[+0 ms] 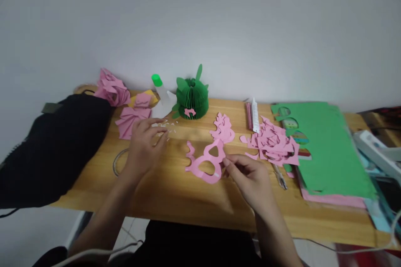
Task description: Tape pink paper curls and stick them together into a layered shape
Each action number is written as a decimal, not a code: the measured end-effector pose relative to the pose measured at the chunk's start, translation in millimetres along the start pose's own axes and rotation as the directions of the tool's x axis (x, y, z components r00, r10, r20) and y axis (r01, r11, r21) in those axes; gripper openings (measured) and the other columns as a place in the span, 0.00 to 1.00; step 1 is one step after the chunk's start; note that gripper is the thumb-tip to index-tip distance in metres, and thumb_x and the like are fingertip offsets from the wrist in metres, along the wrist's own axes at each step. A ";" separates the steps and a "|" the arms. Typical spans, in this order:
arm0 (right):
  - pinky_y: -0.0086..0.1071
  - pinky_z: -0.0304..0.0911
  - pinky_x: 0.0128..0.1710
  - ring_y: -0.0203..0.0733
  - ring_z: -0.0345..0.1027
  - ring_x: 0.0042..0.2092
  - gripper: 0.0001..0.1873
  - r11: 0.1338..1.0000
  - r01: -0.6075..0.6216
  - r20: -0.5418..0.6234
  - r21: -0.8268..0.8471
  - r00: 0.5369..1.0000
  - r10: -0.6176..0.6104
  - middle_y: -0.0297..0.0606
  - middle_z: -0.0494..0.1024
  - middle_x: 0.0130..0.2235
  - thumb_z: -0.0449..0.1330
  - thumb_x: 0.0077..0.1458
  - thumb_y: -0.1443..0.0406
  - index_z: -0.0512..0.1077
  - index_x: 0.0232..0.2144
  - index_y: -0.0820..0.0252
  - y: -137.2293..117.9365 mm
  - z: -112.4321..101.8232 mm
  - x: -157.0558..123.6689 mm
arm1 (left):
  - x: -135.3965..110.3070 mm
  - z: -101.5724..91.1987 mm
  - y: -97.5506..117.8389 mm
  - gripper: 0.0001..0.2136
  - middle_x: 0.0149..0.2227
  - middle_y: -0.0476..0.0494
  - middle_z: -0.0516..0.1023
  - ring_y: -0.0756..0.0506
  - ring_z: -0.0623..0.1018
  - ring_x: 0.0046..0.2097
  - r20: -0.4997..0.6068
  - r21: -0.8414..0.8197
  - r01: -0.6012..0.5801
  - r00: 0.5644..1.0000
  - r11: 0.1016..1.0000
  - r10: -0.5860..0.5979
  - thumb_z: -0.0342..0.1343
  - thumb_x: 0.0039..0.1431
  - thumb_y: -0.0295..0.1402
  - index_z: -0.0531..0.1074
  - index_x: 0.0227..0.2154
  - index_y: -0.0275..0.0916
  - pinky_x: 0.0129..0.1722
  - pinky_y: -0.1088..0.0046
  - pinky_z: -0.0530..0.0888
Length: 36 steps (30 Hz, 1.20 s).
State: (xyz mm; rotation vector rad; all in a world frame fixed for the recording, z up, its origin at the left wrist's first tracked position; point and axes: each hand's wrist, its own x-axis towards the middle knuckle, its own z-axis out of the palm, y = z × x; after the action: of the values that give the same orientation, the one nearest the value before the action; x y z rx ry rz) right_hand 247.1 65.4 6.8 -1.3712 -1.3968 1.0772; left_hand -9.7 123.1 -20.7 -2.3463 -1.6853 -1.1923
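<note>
A pink paper mask cutout (205, 162) with two eye holes lies in the middle of the wooden table (175, 192). My right hand (250, 177) rests just right of it, with thumb and fingers pinched at the mask's right edge. My left hand (144, 144) hovers over the table to the left, palm down with fingers curled loosely, its fingertips near small white paper bits (166, 125). What, if anything, it holds is hidden.
A green honeycomb paper ball (191, 98) and a glue bottle with green cap (160, 89) stand at the back. Pink scraps (274, 142), a green paper stack (326, 150), pens (252, 114), folded pink paper (131, 119) and a black bag (53, 146) lie around.
</note>
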 end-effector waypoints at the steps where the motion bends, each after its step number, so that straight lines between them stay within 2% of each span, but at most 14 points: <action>1: 0.27 0.65 0.21 0.35 0.69 0.21 0.11 0.999 -0.023 0.022 0.049 1.000 0.022 0.33 0.77 0.20 0.61 0.55 0.63 0.76 0.23 0.61 2.0 0.5 2.9 | -0.7 3.4 -14.8 0.07 0.39 0.43 0.80 0.40 0.77 0.42 0.022 0.015 0.012 1.000 1.000 -0.012 0.56 0.59 0.34 0.75 0.27 0.41 0.43 0.55 0.72; 4: 0.26 0.64 0.21 0.33 0.68 0.20 0.12 0.988 -0.069 0.066 0.138 0.996 0.061 0.32 0.75 0.19 0.61 0.54 0.62 0.76 0.22 0.61 3.7 2.2 8.5 | -1.4 11.9 -42.5 0.10 0.34 0.46 0.78 0.41 0.75 0.39 0.057 0.025 0.023 0.998 0.999 -0.025 0.55 0.59 0.36 0.76 0.25 0.42 0.41 0.58 0.71; 8: 0.25 0.62 0.20 0.32 0.66 0.19 0.12 0.976 -0.115 0.089 0.184 0.991 0.100 0.31 0.74 0.18 0.62 0.53 0.61 0.75 0.22 0.61 4.0 3.3 10.2 | 1.4 13.5 -48.2 0.09 0.32 0.44 0.78 0.39 0.75 0.39 0.078 0.033 0.069 0.994 0.997 -0.071 0.57 0.56 0.36 0.74 0.21 0.42 0.43 0.54 0.69; 12: 0.24 0.60 0.19 0.31 0.66 0.19 0.11 0.962 -0.163 0.106 0.220 0.984 0.142 0.31 0.74 0.18 0.63 0.52 0.61 0.76 0.23 0.61 6.8 4.1 10.8 | 6.4 9.4 -37.6 0.08 0.30 0.44 0.77 0.38 0.75 0.39 0.085 0.014 0.147 0.985 0.989 -0.148 0.59 0.53 0.35 0.73 0.21 0.41 0.45 0.52 0.69; 14: 0.25 0.60 0.19 0.31 0.66 0.19 0.10 0.954 -0.179 0.114 0.241 0.981 0.155 0.31 0.74 0.18 0.63 0.51 0.61 0.77 0.24 0.61 7.5 5.2 11.5 | 7.8 7.0 -23.8 0.06 0.31 0.45 0.78 0.40 0.76 0.38 0.099 -0.028 0.188 0.978 0.982 -0.184 0.58 0.55 0.37 0.74 0.26 0.41 0.44 0.57 0.72; 16: 0.25 0.61 0.20 0.31 0.66 0.19 0.10 0.945 -0.182 0.113 0.270 0.981 0.157 0.30 0.75 0.19 0.64 0.51 0.61 0.77 0.24 0.61 7.0 6.7 12.2 | 8.0 4.1 -3.0 0.08 0.36 0.45 0.80 0.43 0.78 0.38 0.167 -0.135 0.248 0.960 0.959 -0.225 0.55 0.59 0.39 0.74 0.36 0.41 0.39 0.64 0.75; 17: 0.25 0.61 0.20 0.31 0.66 0.19 0.09 0.941 -0.177 0.101 0.287 0.983 0.155 0.31 0.75 0.19 0.64 0.51 0.61 0.77 0.24 0.61 6.3 7.5 12.4 | 7.6 2.4 9.2 0.11 0.37 0.43 0.80 0.44 0.80 0.37 0.274 -0.309 0.352 0.923 0.884 -0.272 0.55 0.60 0.40 0.74 0.40 0.40 0.37 0.66 0.76; 19: 0.25 0.62 0.20 0.31 0.66 0.20 0.08 0.935 -0.158 0.058 0.317 0.987 0.148 0.31 0.76 0.20 0.65 0.50 0.62 0.77 0.24 0.61 4.3 9.0 12.5 | 5.6 -0.7 34.4 0.15 0.38 0.40 0.81 0.43 0.81 0.39 0.510 -0.539 0.505 0.833 0.674 -0.217 0.54 0.61 0.42 0.72 0.46 0.38 0.36 0.66 0.78; 21: 0.25 0.63 0.20 0.31 0.67 0.20 0.07 0.934 -0.131 0.001 0.333 0.990 0.138 0.31 0.76 0.20 0.66 0.49 0.62 0.77 0.24 0.61 2.2 9.9 12.0 | 1.9 -2.2 56.7 0.19 0.41 0.38 0.82 0.42 0.82 0.41 0.605 -0.609 0.570 0.784 0.552 -0.142 0.59 0.56 0.39 0.70 0.49 0.39 0.36 0.67 0.79; 23: 0.26 0.63 0.20 0.32 0.67 0.20 0.07 0.934 -0.102 -0.053 0.341 0.990 0.128 0.30 0.76 0.20 0.66 0.49 0.62 0.77 0.25 0.60 0.8 10.2 11.0 | -2.0 -1.3 73.5 0.19 0.41 0.40 0.82 0.43 0.82 0.40 0.622 -0.616 0.599 0.768 0.511 -0.151 0.61 0.53 0.35 0.70 0.48 0.40 0.35 0.68 0.79; 27: 0.27 0.63 0.19 0.34 0.69 0.21 0.09 0.939 -0.061 -0.109 0.338 0.989 0.104 0.31 0.76 0.20 0.65 0.50 0.59 0.77 0.30 0.59 -0.4 8.3 7.2 | -4.8 2.5 90.3 0.15 0.35 0.47 0.82 0.46 0.82 0.34 0.610 -0.635 0.618 0.769 0.463 -0.190 0.62 0.50 0.29 0.71 0.42 0.41 0.32 0.71 0.80; 30: 0.26 0.63 0.18 0.33 0.70 0.21 0.12 0.946 -0.089 -0.013 0.311 0.995 0.098 0.31 0.77 0.22 0.63 0.54 0.56 0.77 0.33 0.59 -2.1 4.9 2.5 | -2.9 3.0 93.2 0.11 0.32 0.48 0.81 0.47 0.81 0.33 0.573 -0.632 0.596 0.790 0.495 -0.220 0.62 0.51 0.29 0.72 0.39 0.40 0.30 0.73 0.79; 33: 0.25 0.65 0.20 0.32 0.70 0.22 0.10 0.950 -0.130 0.112 0.285 0.988 0.102 0.33 0.79 0.24 0.64 0.54 0.58 0.76 0.30 0.60 -3.9 2.1 -2.0 | -2.6 3.6 93.0 0.10 0.32 0.48 0.81 0.47 0.81 0.33 0.545 -0.624 0.560 0.812 0.545 -0.209 0.61 0.53 0.29 0.72 0.38 0.40 0.29 0.74 0.78; 36: 0.25 0.67 0.22 0.32 0.71 0.22 0.07 0.937 -0.136 0.126 0.322 0.987 0.099 0.34 0.80 0.24 0.64 0.53 0.63 0.76 0.27 0.61 -3.9 2.0 -4.1 | -5.8 6.6 92.7 0.13 0.33 0.48 0.80 0.47 0.81 0.33 0.502 -0.641 0.506 0.845 0.577 -0.184 0.59 0.55 0.29 0.70 0.44 0.41 0.30 0.74 0.78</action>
State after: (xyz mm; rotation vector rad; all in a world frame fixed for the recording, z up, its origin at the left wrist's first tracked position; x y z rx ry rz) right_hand 244.3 61.3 10.1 -1.1754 -1.1548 1.4134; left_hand 69.0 82.5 8.2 -2.9484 -2.1860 -1.9465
